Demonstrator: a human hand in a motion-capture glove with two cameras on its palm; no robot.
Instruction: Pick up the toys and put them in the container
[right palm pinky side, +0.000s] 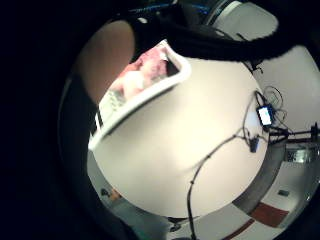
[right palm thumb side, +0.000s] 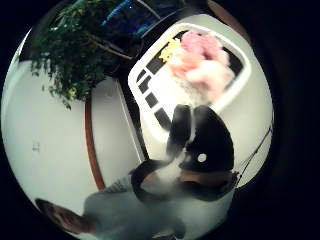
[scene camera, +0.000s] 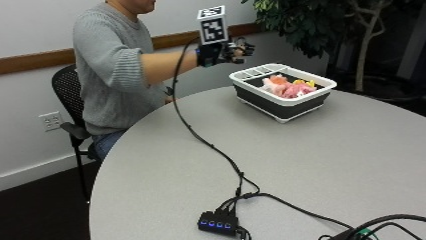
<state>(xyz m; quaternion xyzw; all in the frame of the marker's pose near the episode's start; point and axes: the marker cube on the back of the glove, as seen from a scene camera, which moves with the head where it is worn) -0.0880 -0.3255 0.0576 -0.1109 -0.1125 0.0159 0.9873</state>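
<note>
Round grey table beside white wall, potted plant behind. Gloved right hand raised above table left of container; fingers loosely curled, holding nothing. Pink toys in container, below fingertips; individual shapes indistinct.

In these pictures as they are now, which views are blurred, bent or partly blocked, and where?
Outside view: even light, the container and the toys reasonably clear, the raised hand slightly soft. Thumb side palm view: strongly curved, toys washed out, black straps block the container. Little finger side palm view: table pale and featureless, a dark strap across the container.
</note>
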